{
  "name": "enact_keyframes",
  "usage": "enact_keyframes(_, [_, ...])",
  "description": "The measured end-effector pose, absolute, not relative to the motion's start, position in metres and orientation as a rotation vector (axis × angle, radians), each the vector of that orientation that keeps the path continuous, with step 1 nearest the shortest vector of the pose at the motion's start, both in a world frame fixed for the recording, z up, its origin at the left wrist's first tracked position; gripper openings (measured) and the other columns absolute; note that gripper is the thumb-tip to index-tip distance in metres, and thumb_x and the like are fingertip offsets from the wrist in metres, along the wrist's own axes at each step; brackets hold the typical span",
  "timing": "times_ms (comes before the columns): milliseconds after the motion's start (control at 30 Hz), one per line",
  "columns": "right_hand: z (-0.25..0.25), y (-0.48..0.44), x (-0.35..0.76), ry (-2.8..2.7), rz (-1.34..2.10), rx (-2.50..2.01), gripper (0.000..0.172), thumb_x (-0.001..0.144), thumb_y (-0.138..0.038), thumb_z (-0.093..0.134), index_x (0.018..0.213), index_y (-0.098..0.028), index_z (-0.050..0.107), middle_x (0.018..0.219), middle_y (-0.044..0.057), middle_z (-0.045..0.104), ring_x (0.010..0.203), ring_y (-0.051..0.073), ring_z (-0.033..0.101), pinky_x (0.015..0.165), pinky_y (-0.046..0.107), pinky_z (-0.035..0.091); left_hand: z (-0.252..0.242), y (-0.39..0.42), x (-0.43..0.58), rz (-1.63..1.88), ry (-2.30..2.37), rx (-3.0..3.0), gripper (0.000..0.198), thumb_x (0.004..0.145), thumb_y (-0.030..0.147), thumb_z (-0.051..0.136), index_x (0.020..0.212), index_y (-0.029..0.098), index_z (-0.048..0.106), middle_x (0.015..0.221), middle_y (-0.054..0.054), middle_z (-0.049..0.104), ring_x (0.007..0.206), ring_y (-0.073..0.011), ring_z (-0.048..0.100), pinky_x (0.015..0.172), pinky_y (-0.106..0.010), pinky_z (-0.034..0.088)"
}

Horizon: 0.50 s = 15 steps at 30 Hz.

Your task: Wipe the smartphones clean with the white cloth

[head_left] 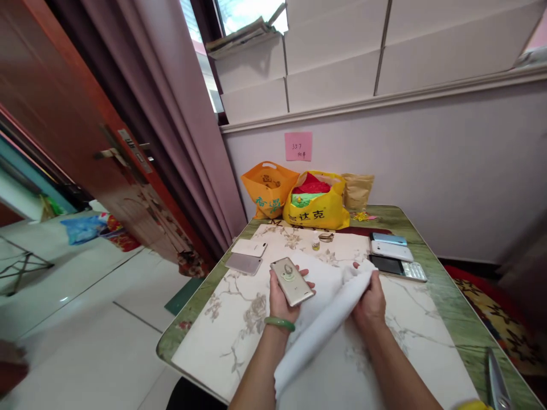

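Observation:
My left hand (282,299) is closed around a gold phone (292,280) with a ring holder on its back, held above the table. A green bangle sits on that wrist. My right hand (371,300) grips a white cloth (325,324) that drapes down toward me across the table. The cloth lies between the two hands and touches the phone's right side.
The table (431,273) has a pale flowered mat (239,324). Two phones (247,256) lie at the left, several more phones (393,256) at the right. An orange bag (269,191), a yellow bag (318,213) and a small bottle (315,243) stand at the back. A door (85,131) is open at left.

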State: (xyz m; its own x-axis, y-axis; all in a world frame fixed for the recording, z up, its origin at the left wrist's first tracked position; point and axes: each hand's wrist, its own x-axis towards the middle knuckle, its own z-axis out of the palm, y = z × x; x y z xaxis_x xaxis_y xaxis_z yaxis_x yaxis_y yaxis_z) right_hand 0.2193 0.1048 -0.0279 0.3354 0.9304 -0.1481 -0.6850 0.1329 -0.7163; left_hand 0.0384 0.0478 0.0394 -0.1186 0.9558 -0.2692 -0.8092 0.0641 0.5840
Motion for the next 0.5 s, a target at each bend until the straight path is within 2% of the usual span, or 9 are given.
enact_keyframes(133, [-0.025,0.107,0.227,-0.186,1.32,-0.741,0.047,0.085,-0.052,0.051,0.118,-0.022,0.063,0.099,0.003,0.073,0.09,0.02,0.068,0.089,0.037,0.052,0.017,0.039,0.033,1.469,0.641,0.151,0.05,0.089,0.056,0.041,0.117,0.018,0.058,0.108,-0.017,0.07,0.069,-0.0252,0.068,0.063,-0.041,0.053])
enact_keyframes(267, [-0.017,0.094,0.216,-0.338,1.247,-0.859,0.054,0.087,-0.056,0.045,0.119,-0.016,0.064,0.106,0.006,0.072,0.104,0.023,0.065,0.097,0.039,0.048,0.008,0.043,0.035,1.378,0.667,0.083,0.051,0.089,0.055,0.045,0.118,0.016,0.057,0.104,-0.017,0.07,0.071,-0.0246,0.068,0.067,-0.041,0.053])
enact_keyframes(367, [-0.009,0.072,0.193,-0.732,1.005,-1.02,0.053,0.091,-0.054,0.045,0.12,-0.014,0.064,0.116,0.009,0.069,0.115,0.025,0.059,0.104,0.041,0.042,0.008,0.047,0.039,1.374,0.693,0.05,0.056,0.089,0.058,0.042,0.12,0.014,0.057,0.101,-0.017,0.071,0.079,-0.0267,0.069,0.08,-0.046,0.052])
enact_keyframes(500, [0.003,0.045,0.168,-1.648,0.764,-0.78,0.044,0.095,-0.039,0.046,0.134,-0.021,0.055,0.136,0.008,0.057,0.13,0.024,0.047,0.114,0.047,0.03,0.012,0.043,0.04,1.328,0.587,0.045,0.065,0.09,0.062,0.037,0.118,0.008,0.06,0.106,-0.017,0.071,0.097,-0.0274,0.068,0.093,-0.04,0.048])
